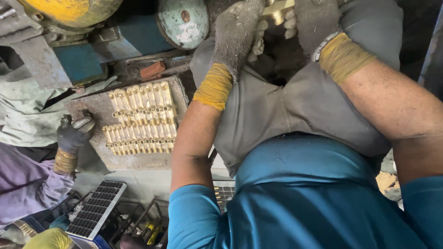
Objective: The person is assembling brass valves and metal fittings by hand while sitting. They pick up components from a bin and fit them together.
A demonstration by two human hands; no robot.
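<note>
Because both our gloved hands, left hand and right hand, close around a brass piece at the top edge beside the grinding wheel, the finished brass parts wait in rows on the tray, left of centre.

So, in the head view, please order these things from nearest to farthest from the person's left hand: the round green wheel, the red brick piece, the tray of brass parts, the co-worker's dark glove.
Measured from the left hand:
1. Round green wheel, just to its left.
2. Red brick piece, lower left.
3. Tray of brass parts, further down left.
4. Co-worker's dark glove, at the tray's left edge.
</note>
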